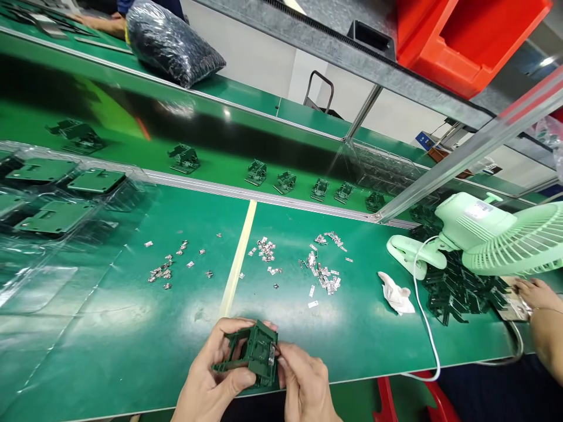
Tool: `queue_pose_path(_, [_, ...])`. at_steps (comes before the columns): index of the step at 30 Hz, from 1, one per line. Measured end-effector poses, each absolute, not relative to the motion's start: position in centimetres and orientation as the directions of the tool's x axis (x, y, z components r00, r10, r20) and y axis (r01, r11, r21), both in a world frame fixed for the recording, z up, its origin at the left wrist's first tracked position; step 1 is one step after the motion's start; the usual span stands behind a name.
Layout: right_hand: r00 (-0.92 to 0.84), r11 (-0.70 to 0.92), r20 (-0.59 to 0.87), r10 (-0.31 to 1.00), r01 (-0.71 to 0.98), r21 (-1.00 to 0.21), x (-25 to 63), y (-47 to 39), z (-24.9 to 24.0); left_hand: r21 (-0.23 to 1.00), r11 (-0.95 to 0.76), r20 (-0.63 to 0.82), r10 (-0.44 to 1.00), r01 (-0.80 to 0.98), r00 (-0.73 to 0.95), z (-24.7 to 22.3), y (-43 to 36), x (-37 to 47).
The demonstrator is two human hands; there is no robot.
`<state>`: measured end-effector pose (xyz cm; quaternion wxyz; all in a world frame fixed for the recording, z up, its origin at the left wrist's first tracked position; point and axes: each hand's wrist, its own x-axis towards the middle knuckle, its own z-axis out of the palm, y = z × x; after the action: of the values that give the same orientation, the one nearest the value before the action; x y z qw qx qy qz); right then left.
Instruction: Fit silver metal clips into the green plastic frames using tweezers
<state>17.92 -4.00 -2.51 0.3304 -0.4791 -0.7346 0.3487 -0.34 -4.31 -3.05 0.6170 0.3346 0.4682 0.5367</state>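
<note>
A dark green plastic housing (pixel 264 346) is held near the table's front edge. My left hand (pixel 215 369) wraps round it from the left, thumb along its lower front. My right hand (pixel 305 375) pinches at the housing's right side, against a small metal piece (pixel 271 353) there. Most of that piece is hidden by the fingers. Beyond the hands, small metal clips (pixel 266 249) and flat metal plates (pixel 325 278) lie loose on the green table. More small metal parts (pixel 160 272) lie left of a yellow tape strip (pixel 237 258).
Clear plastic trays with green covers (pixel 55 217) stand at left. Several green housings (pixel 257 172) sit on the belt behind the table. At right are a clip fan (pixel 479 228), its white cable, a crumpled tissue (pixel 396 293), a housing pile (pixel 457 287) and another person's hand (pixel 536 293).
</note>
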Motion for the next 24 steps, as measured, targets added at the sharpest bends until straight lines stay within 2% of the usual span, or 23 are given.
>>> queue_pose_path(6, [-0.303, 0.273, 0.118, 0.946, 0.542, -0.795, 17.0, -4.4, -3.6, 0.892, 0.234, -0.239, 0.97, -0.387, 0.036, -4.1, -4.3, -0.7])
queue_pose_path(10, [-0.294, 0.311, 0.16, 0.942, 0.592, -0.743, 17.0, -4.9, -4.6, 0.863, 0.242, -0.26, 0.965, -0.443, 0.02, -3.3, -4.0, -0.3])
queue_pose_path(15, [-0.362, 0.319, 0.102, 0.927, 0.615, -0.721, 17.1, -4.9, -5.0, 0.882, 0.197, -0.215, 0.977, -0.428, 0.006, -3.6, -3.6, -1.1])
queue_pose_path(18, [-0.47, 0.4, 0.074, 0.88, 0.647, -0.649, 17.9, -2.9, -3.3, 0.953, 0.196, -0.189, 0.981, -0.231, 0.053, -4.1, -3.2, -2.4])
queue_pose_path(20, [-0.526, 0.434, 0.04, 0.849, 0.654, -0.62, 18.4, -0.7, -1.8, 0.978, 0.202, -0.202, 0.979, -0.043, 0.015, -4.2, -3.0, -2.9])
queue_pose_path(24, [-0.363, 0.339, 0.065, 0.929, 0.772, -0.537, 18.6, 3.8, -0.5, 0.971, 0.134, -0.111, 0.986, 0.196, -0.122, -4.8, -2.6, -2.3])
